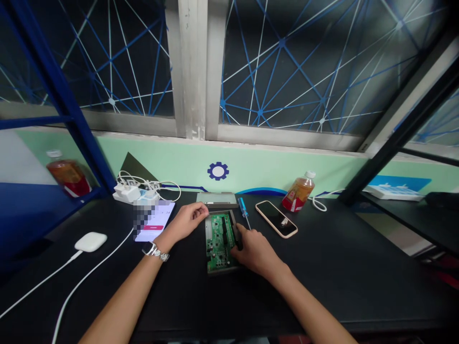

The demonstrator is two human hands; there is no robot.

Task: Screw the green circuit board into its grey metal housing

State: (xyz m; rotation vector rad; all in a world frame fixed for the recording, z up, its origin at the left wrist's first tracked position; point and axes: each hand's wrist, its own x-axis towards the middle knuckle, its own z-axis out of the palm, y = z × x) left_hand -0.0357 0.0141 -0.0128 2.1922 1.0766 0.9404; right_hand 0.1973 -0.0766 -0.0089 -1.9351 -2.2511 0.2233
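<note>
A green circuit board (219, 239) in a metal frame lies on the black desk in front of me. My right hand (254, 251) grips its right edge, thumb low and forefinger higher up, beside a dark strip along that side. My left hand (189, 219) is at the board's upper left corner, its fingers curled and pinched together; whatever may be between the fingertips is too small to see. Just beyond the board lies a flat grey metal cover (217, 199). A screwdriver (244, 209) with a blue handle rests past my right hand.
Right of the screwdriver lies a phone (277, 219), with a drink bottle (299, 191) behind it. Left of my left hand are a lit phone (158, 222), white chargers with cables (127, 192) and a white case (91, 241) on a cable. Another bottle (70, 174) stands far left.
</note>
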